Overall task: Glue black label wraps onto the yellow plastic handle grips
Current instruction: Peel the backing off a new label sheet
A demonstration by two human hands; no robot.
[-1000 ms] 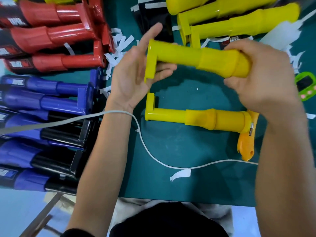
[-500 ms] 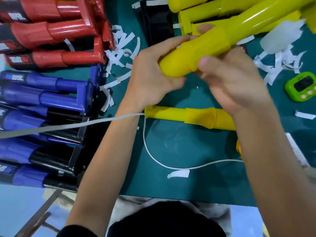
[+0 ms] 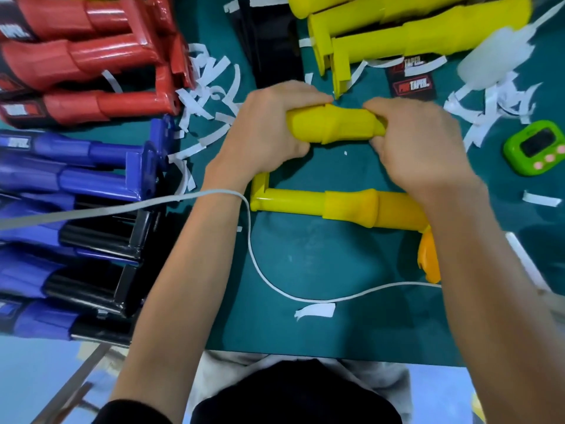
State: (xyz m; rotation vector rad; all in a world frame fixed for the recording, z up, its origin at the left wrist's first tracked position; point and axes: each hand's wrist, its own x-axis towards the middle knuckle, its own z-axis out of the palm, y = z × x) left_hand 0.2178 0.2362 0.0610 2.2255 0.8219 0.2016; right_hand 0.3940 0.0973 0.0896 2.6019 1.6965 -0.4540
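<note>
Head view of the labelling station. The left hand (image 3: 263,130) and right hand (image 3: 419,148) each have fingers curled round one end of a yellow handle grip (image 3: 336,125), held level just above the green counter (image 3: 321,264); only its stepped middle section shows between them, and no black wrap is visible on that part. A second yellow grip (image 3: 321,206) lies on the counter just below the held one, likewise bare, its right end hidden under the right forearm beside an orange tool (image 3: 429,258) of uncertain kind. Further yellow grips (image 3: 412,35) are piled at the top edge, none showing a label. Two black label wraps (image 3: 409,81) with printed lettering lie flat near that pile, unapplied. At left, the red grips (image 3: 85,65) and blue grips (image 3: 76,172) carry black bands, which suggests that those colours are finished. White paper strips (image 3: 208,87), probably peeled backing, are scattered across the counter; a white cord (image 3: 253,255) loops over the left wrist, and a green timer (image 3: 535,148) sits at right. Judged from this layout, the yellow batch is at or near its beginning: the held grip is being positioned or inspected, and every visible yellow grip has yet to receive a wrap.
</note>
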